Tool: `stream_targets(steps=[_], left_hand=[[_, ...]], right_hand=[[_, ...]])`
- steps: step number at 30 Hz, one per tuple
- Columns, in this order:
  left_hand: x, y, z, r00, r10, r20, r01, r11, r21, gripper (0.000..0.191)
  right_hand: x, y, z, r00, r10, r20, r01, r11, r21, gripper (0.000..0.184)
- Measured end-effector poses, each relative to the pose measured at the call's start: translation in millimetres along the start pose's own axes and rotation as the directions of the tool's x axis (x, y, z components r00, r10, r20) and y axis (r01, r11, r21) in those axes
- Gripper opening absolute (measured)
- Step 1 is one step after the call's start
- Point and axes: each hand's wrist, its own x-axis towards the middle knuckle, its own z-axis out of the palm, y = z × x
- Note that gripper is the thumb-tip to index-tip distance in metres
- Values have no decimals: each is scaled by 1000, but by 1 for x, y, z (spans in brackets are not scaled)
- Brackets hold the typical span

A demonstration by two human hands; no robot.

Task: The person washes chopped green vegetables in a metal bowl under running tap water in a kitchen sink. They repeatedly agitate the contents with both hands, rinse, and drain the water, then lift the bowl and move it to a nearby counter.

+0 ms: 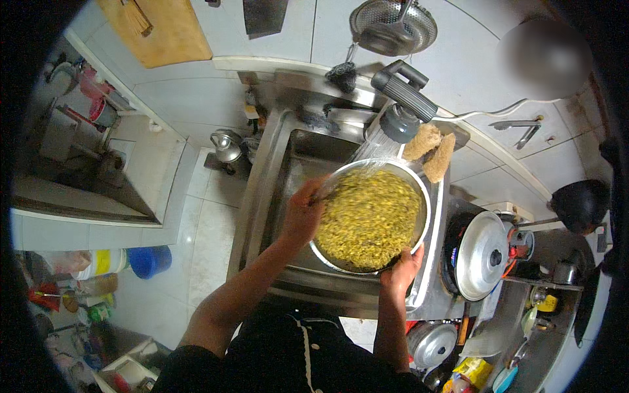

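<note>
A round metal bowl (426, 204) is tilted over the stainless steel sink (282, 162), its right side above the ledge. Inside lies a thick layer of small yellow-green pieces, probably split mung beans (368, 216), blurred by motion. My left hand (303, 212) is at the bowl's left rim, its fingers partly hidden. Gripping the lower right rim is my right hand (404, 269), thumb on top. Water sprays from a dark nozzle (400, 123) under a black ridged tap (405, 91) into the far side of the bowl.
Two brown fibrous scrubbers (437, 150) lie beyond the bowl. A lidded pan (484, 255) sits on the stove to the right, with a lidded pot (432, 344) lower down. A steel kettle (227, 146) stands left of the sink. A metal strainer (395, 27) hangs on the wall.
</note>
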Motion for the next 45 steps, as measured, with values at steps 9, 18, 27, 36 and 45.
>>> stream_targets(steps=[9, 18, 27, 36, 45], left_hand=[[-61, -2, -51, 851, -525, 35, 284, 404, -870, 62], [-93, -20, -24, 696, -579, 424, 495, -40, -868, 43], [-23, 21, -4, 727, -615, 305, 684, 614, -393, 38], [-48, -18, -37, 682, -615, 395, 713, 440, -545, 60], [-116, -51, -72, 685, -520, 510, 168, 794, 584, 12]], right_hand=[[14, -8, 73, 912, -17, 410, 177, 918, -354, 33], [40, -46, 73, 839, 81, 537, 242, 829, -505, 32], [51, -39, 15, 985, -19, 173, 59, 972, -227, 31], [55, -39, 47, 914, 51, 403, 148, 882, -448, 29], [77, -15, 140, 579, 310, 754, 435, 664, -607, 26]])
